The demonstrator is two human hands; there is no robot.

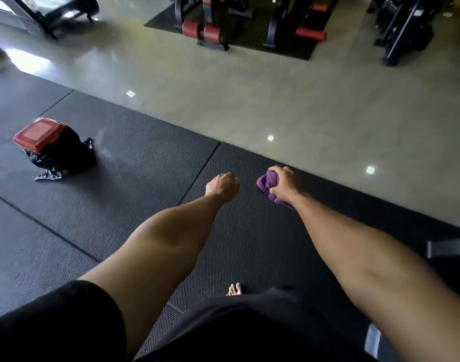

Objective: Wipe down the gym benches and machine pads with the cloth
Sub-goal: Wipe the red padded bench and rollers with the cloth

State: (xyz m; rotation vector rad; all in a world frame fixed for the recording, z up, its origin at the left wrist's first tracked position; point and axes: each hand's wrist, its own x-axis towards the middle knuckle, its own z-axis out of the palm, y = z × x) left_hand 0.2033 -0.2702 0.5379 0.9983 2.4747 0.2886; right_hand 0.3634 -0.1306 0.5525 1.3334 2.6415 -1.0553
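Observation:
My right hand grips a bunched purple cloth, held out in front of me above the black rubber floor mat. My left hand is stretched out beside it, fingers curled into a fist and holding nothing. Gym machines with red roller pads and a red bench pad stand far ahead across the grey floor, well out of reach of both hands.
A small bin with a red lid and a black liner stands on the mat to my left. Black machine frames stand at the far right. A grey metal part juts in at the right edge. My bare toes show below.

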